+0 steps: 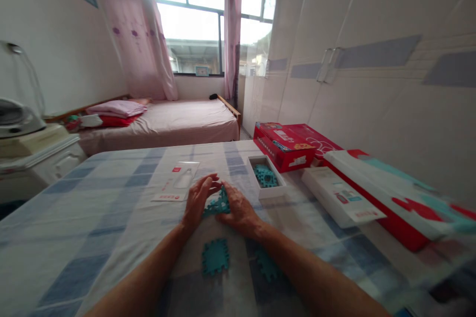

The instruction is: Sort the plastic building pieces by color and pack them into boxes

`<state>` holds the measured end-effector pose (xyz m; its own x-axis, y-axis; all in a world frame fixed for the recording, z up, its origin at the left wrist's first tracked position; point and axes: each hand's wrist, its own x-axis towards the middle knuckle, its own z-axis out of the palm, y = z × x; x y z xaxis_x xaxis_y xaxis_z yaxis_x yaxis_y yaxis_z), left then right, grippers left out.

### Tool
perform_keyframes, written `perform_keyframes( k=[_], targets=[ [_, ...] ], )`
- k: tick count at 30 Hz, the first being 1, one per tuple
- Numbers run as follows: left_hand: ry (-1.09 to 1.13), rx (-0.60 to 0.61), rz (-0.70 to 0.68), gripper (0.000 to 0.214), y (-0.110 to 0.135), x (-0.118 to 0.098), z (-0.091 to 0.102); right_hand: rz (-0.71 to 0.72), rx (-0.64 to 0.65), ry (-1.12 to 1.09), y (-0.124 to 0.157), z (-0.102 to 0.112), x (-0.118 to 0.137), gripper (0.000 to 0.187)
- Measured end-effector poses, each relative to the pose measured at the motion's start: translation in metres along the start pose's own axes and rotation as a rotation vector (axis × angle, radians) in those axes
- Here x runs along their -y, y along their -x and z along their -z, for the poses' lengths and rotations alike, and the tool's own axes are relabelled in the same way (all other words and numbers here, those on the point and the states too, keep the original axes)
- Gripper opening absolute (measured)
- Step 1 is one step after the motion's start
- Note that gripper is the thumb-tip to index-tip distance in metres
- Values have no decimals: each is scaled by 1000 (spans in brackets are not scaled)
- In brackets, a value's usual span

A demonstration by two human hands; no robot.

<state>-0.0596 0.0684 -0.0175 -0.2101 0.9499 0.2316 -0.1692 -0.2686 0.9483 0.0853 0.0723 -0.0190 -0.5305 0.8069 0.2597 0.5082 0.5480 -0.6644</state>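
Between my two hands is a small assembly of teal interlocking puzzle pieces, with one piece standing upright against another that lies low. My left hand curls around its left side, with the fingertips partly hidden behind it. From the right, my right hand presses the upright piece, thumb in front and fingers along its outer face. Closer to me, a flat square teal piece with notched edges lies on the cloth. Another teal piece sits partly under my right forearm.
An open white box holding teal pieces stands right of my hands. Beyond it are a red box, a white box and a larger red-and-white box. A printed card lies left on the checked tablecloth.
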Motion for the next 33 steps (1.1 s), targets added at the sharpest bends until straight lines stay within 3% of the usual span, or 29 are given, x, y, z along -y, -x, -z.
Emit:
perform_keyframes(
  k=[8, 11, 15, 19, 24, 28, 30, 33],
  targets=[
    [-38, 39, -64, 39, 1, 2, 1, 17, -162, -55, -3, 2, -3, 68],
    [-75, 10, -79, 41, -1, 8, 5, 55, -250, -35, -4, 12, -5, 64],
    [-141, -6, -26, 48, -4, 11, 8, 56, -459, 18, -7, 50, -10, 62],
    [-214, 8, -2, 52, -3, 7, 5, -118, -572, 156, -12, 96, -24, 65],
    [-250, -5, 15, 56, -4, 9, 6, -266, -350, 321, -7, 123, -39, 67],
    [-246, -18, 18, 59, -6, 12, 7, -224, -338, 306, 31, 127, -26, 49],
    [-257, -27, 20, 61, -6, 12, 5, -206, -157, 188, 59, 126, -13, 46],
    [-266, -38, 20, 60, -5, 11, 3, -185, 228, 86, 99, 117, 5, 64]
  ],
)
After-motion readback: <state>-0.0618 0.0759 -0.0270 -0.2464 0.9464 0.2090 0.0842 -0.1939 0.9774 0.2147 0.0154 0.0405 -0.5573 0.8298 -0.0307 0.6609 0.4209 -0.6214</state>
